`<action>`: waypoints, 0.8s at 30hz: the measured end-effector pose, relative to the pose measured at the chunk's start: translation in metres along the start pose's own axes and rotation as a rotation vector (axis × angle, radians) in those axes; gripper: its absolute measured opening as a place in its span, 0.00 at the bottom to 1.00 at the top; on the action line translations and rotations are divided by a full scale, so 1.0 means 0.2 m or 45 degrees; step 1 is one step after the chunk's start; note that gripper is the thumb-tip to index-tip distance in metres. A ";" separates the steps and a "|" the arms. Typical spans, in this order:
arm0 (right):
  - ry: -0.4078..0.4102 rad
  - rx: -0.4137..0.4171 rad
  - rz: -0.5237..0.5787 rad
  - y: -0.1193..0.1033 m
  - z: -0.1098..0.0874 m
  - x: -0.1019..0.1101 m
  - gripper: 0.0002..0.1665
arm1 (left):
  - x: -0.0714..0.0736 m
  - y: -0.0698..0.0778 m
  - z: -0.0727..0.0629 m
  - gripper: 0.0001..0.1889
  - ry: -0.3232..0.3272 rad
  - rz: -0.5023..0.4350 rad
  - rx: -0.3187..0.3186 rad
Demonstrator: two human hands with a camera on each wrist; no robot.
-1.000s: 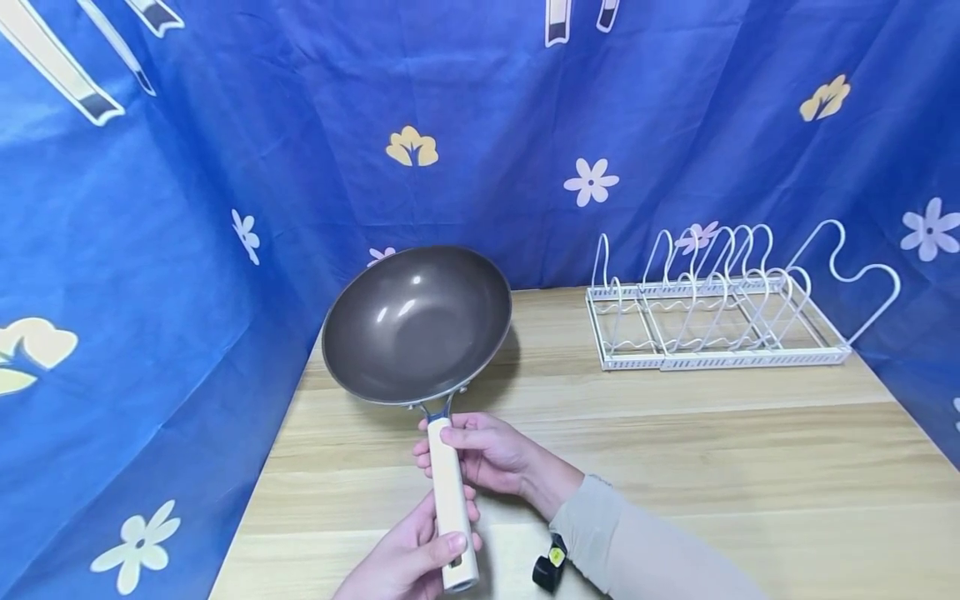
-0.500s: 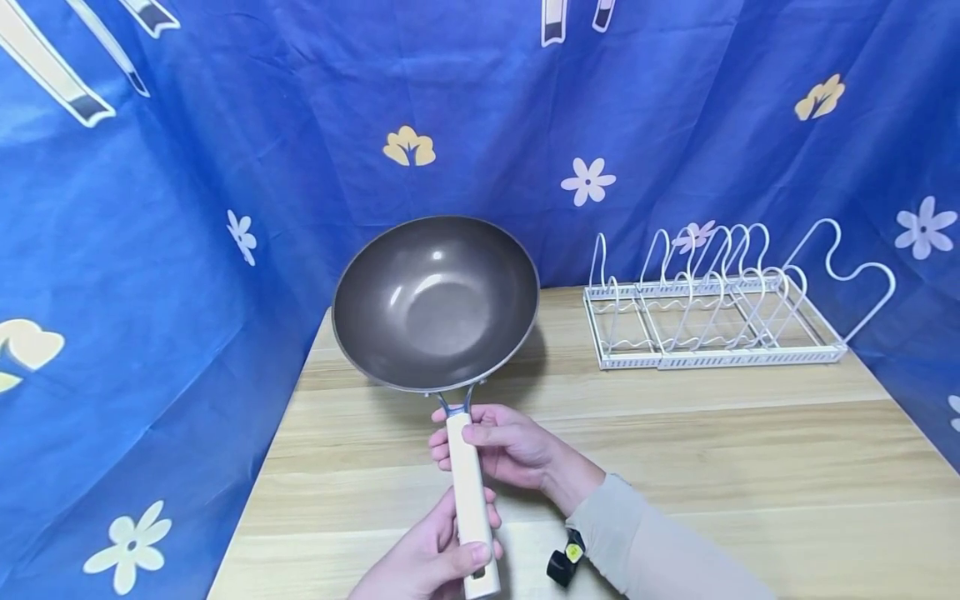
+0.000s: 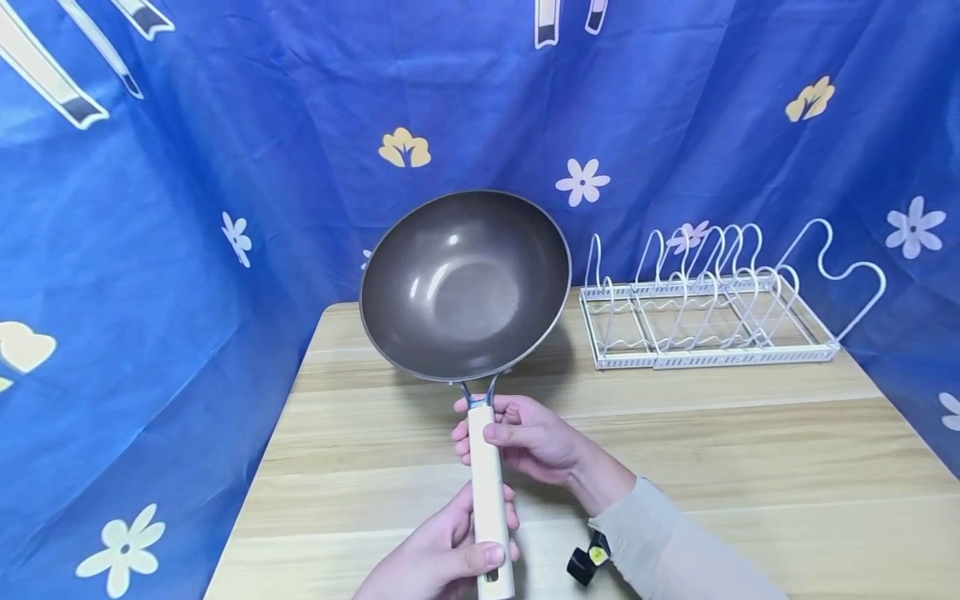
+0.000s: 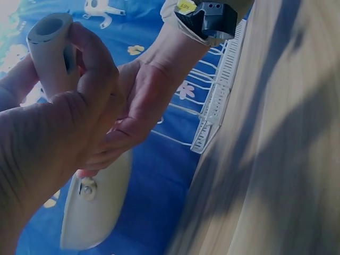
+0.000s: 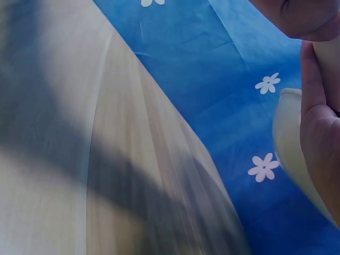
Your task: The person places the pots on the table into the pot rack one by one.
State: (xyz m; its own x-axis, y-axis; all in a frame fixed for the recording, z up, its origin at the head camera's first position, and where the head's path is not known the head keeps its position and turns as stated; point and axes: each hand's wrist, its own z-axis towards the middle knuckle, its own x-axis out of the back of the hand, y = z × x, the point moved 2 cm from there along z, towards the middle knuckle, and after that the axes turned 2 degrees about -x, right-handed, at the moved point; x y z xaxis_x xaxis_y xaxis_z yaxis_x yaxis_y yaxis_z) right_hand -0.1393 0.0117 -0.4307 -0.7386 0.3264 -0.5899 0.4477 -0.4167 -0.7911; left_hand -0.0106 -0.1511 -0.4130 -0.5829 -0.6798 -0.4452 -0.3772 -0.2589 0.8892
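A wok (image 3: 465, 292) with a dark grey inside, a pale outside and a cream handle (image 3: 489, 492) is held tilted over the table, its bowl facing me. Low on the handle, my left hand (image 3: 442, 550) grips it, thumb lying across the front close to the hanging slot. Higher up, just below the metal bracket, my right hand (image 3: 536, 442) holds the handle with its thumb on the edge and fingers behind. The left wrist view shows the hollow handle end (image 4: 50, 29) and the wok's pale outer wall (image 4: 101, 207); that wall (image 5: 289, 141) also appears in the right wrist view.
A white wire pan rack (image 3: 712, 358) with upright dividers stands at the back right of the wooden table (image 3: 360, 467). Blue patterned cloth (image 3: 315, 167) hangs behind and along the sides. A black strap device (image 3: 588, 562) is at the right wrist.
Both hands have carried the wok to the right and up in the head view, and its bowl now faces me more. The grip looks the same; the rack stays put.
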 end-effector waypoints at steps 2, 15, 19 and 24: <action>0.015 0.005 -0.031 -0.01 -0.02 0.00 0.34 | 0.00 -0.01 0.01 0.25 -0.020 -0.039 0.004; 0.107 0.028 -0.193 -0.05 -0.13 0.02 0.32 | -0.06 -0.03 0.08 0.22 -0.097 -0.160 0.011; 0.112 0.046 -0.225 -0.06 -0.16 0.02 0.31 | -0.07 -0.03 0.10 0.22 -0.083 -0.039 0.024; 0.143 0.051 -0.293 -0.08 -0.20 0.01 0.32 | -0.07 -0.01 0.11 0.27 -0.014 0.337 0.058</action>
State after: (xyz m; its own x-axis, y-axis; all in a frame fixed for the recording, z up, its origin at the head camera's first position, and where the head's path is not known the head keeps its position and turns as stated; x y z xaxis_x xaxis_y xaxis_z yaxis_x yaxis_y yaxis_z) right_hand -0.1277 0.0521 -0.4253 -0.7570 0.5076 -0.4114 0.2527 -0.3532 -0.9008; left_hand -0.0171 -0.1253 -0.4110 -0.6732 -0.7122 -0.1990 -0.2422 -0.0418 0.9693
